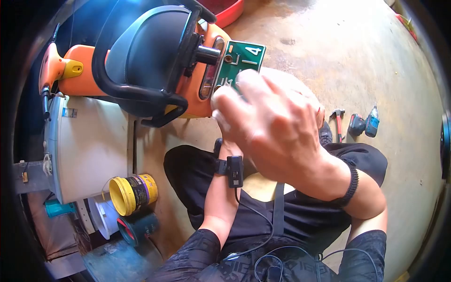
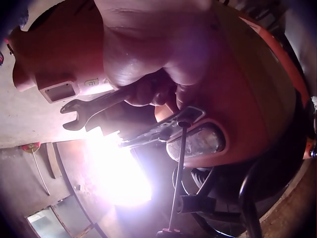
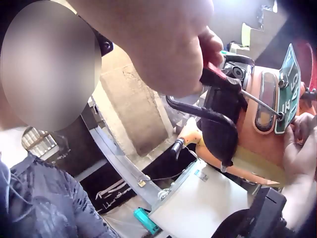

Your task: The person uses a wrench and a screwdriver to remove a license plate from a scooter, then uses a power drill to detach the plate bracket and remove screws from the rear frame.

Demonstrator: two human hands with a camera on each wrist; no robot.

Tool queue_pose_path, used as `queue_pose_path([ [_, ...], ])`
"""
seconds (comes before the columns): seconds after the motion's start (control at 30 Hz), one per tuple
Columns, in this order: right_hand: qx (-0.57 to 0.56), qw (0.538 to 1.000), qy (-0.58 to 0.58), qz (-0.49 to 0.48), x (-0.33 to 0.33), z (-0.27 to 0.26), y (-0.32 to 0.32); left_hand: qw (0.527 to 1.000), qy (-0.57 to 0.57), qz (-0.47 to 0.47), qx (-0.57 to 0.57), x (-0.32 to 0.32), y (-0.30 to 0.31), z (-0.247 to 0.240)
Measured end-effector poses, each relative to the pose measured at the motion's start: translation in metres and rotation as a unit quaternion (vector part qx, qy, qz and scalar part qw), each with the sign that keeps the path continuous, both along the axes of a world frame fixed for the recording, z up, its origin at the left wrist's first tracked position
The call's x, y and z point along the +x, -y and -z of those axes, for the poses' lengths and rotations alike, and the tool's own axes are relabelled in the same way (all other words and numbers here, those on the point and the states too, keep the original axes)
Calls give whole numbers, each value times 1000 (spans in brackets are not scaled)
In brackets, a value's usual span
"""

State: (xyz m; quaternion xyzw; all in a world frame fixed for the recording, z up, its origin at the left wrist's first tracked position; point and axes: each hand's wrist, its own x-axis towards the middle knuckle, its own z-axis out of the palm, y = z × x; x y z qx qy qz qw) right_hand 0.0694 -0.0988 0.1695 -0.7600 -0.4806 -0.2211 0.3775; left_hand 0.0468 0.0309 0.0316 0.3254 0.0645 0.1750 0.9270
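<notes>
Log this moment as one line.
Right hand: grips screwdriver, tip at plate bolt | Left hand: grips wrench behind green plate; gripped end hidden | Floor: hammer, blue drill

White glare swamps the dim left wrist view; the head view is brighter — sheen on the concrete floor [image 1: 300, 35], right hand [image 1: 282, 122] blurred — with dark, bowed edges.

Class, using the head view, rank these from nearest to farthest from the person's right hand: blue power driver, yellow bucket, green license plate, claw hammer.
From the right hand:
1. Green license plate: just ahead, partly behind the hand.
2. Claw hammer: right, on the floor.
3. Blue power driver: farther right, past the hammer.
4. Yellow bucket: far left.
</notes>
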Motion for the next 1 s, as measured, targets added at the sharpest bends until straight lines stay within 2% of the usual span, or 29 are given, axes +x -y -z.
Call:
queue_pose_path([
  [0.03, 24, 998, -11, 56, 0, 3, -2, 1000, -2, 2, -16, 1, 0, 1],
  [0.07, -10, 996, -28, 85, -1, -2, 2, 1000, -2, 3, -31, 3, 2, 2],
  [0.17, -67, 992, -79, 72, 2, -15, 9, 997, -2, 9, -80, 11, 1, 4],
  [0.23, -76, 994, -74, 32, 3, -15, 13, 993, -1, 6, -117, -2, -4, 5],
  [0.3, -40, 996, -60, -56, 3, -18, 15, 987, 1, -15, -161, 2, -10, 13],
  [0.33, -66, 989, -104, -88, 3, -21, 17, 982, 3, -33, -186, 13, -18, 19],
  [0.4, -39, 997, -37, -64, 8, -15, 10, 972, 17, -76, -221, 2, -21, 27],
  [0.5, -4, 1000, 2, 28, 5, -7, -2, 952, 16, -49, -300, 11, -28, 46],
  [0.57, -42, 997, -14, 68, 1, -12, -1, 959, 47, -54, -275, 10, -33, 63],
  [0.67, -73, 992, -95, 41, -6, -22, 0, 953, 46, -59, -293, 7, -29, 52],
  [0.83, -68, 994, -74, -38, 2, -19, 3, 942, 58, -67, -325, 4, -25, 39],
  [0.9, -52, 995, -57, -58, 2, -16, 0, 939, 27, -83, -332, 5, -24, 37],
  [0.97, -82, 994, -50, 59, -6, -17, -2, 938, 18, -91, -334, 6, -24, 36],
  [1.0, -88, 992, -31, 83, -5, -16, -2, 939, 22, -86, -332, 4, -24, 35],
])
